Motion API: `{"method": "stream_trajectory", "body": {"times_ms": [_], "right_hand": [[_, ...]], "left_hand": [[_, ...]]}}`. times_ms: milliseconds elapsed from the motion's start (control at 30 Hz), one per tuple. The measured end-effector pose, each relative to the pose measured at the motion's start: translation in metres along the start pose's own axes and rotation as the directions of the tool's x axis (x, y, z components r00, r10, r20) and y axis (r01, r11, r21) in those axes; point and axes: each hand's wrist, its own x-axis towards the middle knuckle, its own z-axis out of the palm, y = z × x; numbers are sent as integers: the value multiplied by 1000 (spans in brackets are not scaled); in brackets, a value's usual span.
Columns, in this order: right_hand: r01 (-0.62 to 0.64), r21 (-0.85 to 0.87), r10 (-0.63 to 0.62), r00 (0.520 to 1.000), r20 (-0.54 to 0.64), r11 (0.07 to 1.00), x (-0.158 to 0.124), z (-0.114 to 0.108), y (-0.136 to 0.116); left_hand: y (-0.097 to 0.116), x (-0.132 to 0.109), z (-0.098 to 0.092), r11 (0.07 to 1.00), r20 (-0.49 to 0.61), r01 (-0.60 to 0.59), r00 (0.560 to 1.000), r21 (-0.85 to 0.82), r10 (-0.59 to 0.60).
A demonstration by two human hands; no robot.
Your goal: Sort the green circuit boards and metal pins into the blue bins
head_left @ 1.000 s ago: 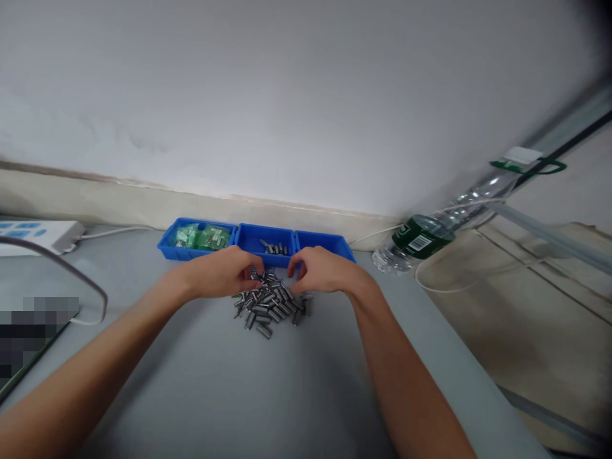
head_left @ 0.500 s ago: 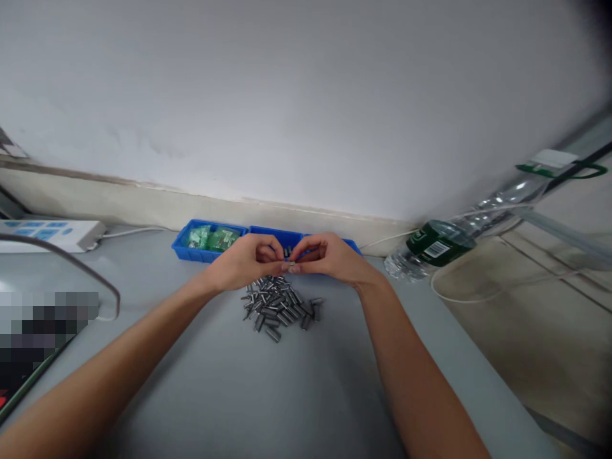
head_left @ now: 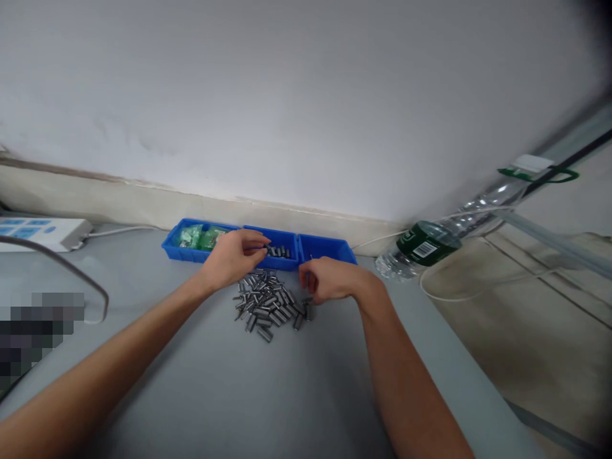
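My left hand hovers at the front of the middle blue bin, its thumb and fingers apart with nothing plainly between them. Short metal cylinders lie in that bin, just right of its fingertips. On the table in front sits a loose pile of metal pins and cylinders, some thin, some thicker. My right hand is at the right edge of this pile, its fingers curled downward and closed. Whatever its fingertips grip is too small or hidden to name.
The left blue bin holds green packets; the right blue bin stands beside the middle one. A power strip lies far left. A clear bottle with a green label leans at the right, near a white cable.
My hands were together above the pile and have parted. The left moved slightly left at the middle bin; the right came down to the pile's right edge. The view shifted slightly.
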Motion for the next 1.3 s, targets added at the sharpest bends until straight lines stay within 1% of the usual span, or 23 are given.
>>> {"method": "stream_trajectory", "body": {"times_ms": [100,200,300,367,433,500,600,700,767,833,900,967,1000,1067,1167,1233,1300], "right_hand": [[8,-40,-7,1000,30,999,7,3,-2],[3,-56,-1,1000,29,998,12,5,-3],[-25,-56,26,999,25,998,14,6,-4],[-23,-45,23,1000,12,999,13,5,-4],[37,-3,-37,999,-20,999,11,4,-5],[138,84,-133,989,-67,987,7,1,-5],[278,274,-243,958,-156,921,-1,-4,-7],[409,430,-307,907,-289,805,-7,-7,-9],[466,502,-310,878,-366,728,-8,-8,-11],[488,562,-285,865,-412,668,-7,-8,-13],[496,602,-251,859,-446,626,-6,-7,-16],[498,612,-228,854,-467,614,-4,-7,-18],[498,606,-223,852,-473,620,-4,-7,-19],[488,569,-222,853,-473,662,-4,-7,-20],[424,449,-210,868,-451,787,-6,-7,-17],[319,333,-187,909,-373,887,-9,-8,-15],[183,201,-136,965,-226,962,-12,-9,-13]], "left_hand": [[4,-1,-1,995,44,-49,998,81,46],[8,-2,-3,992,94,-63,994,105,53],[9,-2,-4,991,99,-79,993,113,68],[8,-2,-5,989,108,-89,991,116,76],[8,-2,-7,989,133,-88,988,115,72],[8,-3,-8,991,157,-79,986,110,61],[11,-4,-9,992,191,-76,980,97,56],[14,-5,-9,995,268,-77,962,60,58],[15,-6,-9,998,317,-60,947,1,56],[17,-7,-7,996,347,-34,936,-84,62],[17,-8,-6,985,357,-10,931,-172,72],[17,-7,-5,973,348,13,935,-232,71],[17,-7,-4,970,336,21,940,-243,64],[15,-6,-4,975,300,18,953,-223,51],[12,-3,-3,991,201,-7,979,-136,34],[9,-2,-3,997,116,8,993,-71,0],[6,0,-3,999,38,36,999,-30,-35]]}}
